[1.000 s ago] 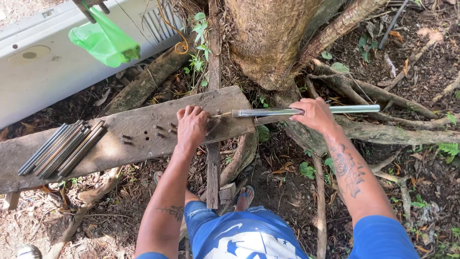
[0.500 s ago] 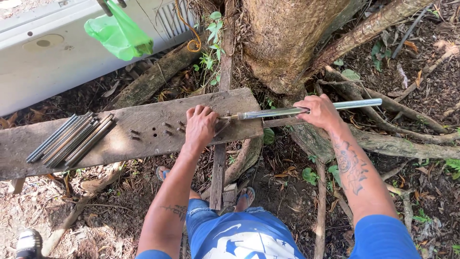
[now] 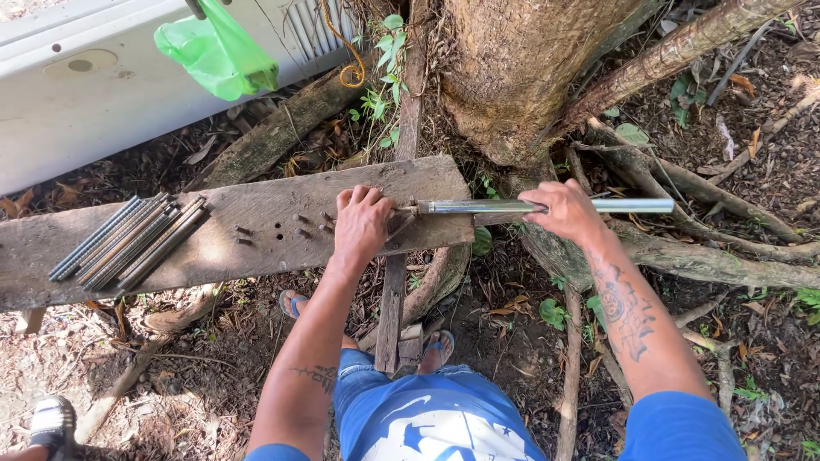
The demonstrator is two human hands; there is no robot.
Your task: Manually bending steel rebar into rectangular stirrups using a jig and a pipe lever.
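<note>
Head view: green plastic bag (image 3: 218, 51) hangs above the plank's (image 3: 213, 243) far edge, your left hand (image 3: 361, 224) presses fingers-together near its right end, right hand (image 3: 568, 212) wraps the metal pipe (image 3: 512, 206) jutting off it, pipe tip hidden under your knuckles.

Outdoor yard worksite: tree trunk (image 3: 521, 68), plank bench (image 3: 239, 226).

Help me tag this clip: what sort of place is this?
Probably a makeshift outdoor workspot under a tree: a tree trunk with bare roots, leaf-littered dirt, and a rough wooden plank used as a bench.
</note>
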